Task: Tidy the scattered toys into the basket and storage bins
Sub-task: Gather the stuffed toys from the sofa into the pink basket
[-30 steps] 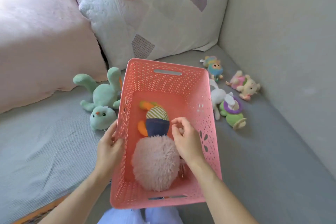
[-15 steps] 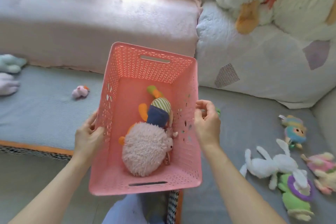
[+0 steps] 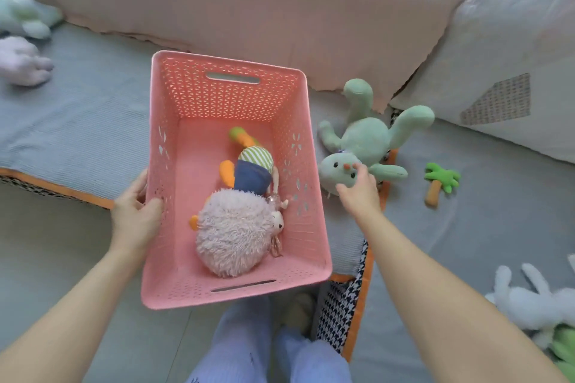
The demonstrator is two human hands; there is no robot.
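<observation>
A pink plastic basket (image 3: 174,286) sits in front of me, half on the grey mat. Inside lie a fluffy pale hedgehog plush (image 3: 233,233) and a striped doll with orange limbs (image 3: 253,165). My left hand (image 3: 135,211) grips the basket's left wall. My right hand (image 3: 357,193) is outside the basket on its right, fingers spread, touching the head of a mint-green bunny plush (image 3: 364,140) that lies on the mat. Its fingers are not closed around the bunny.
A small green palm-tree toy (image 3: 440,180) lies right of the bunny. A white bunny plush (image 3: 535,301) and a green toy (image 3: 564,351) are at the lower right. Pale plush toys (image 3: 21,40) sit far left. Pink blanket (image 3: 280,3) and quilted pillow (image 3: 513,40) lie behind. My legs (image 3: 264,348) are below.
My right hand left the basket's right rim and reached out to the green bunny's head. The view swung, bringing the bunny in beside the basket. My left hand kept its grip.
</observation>
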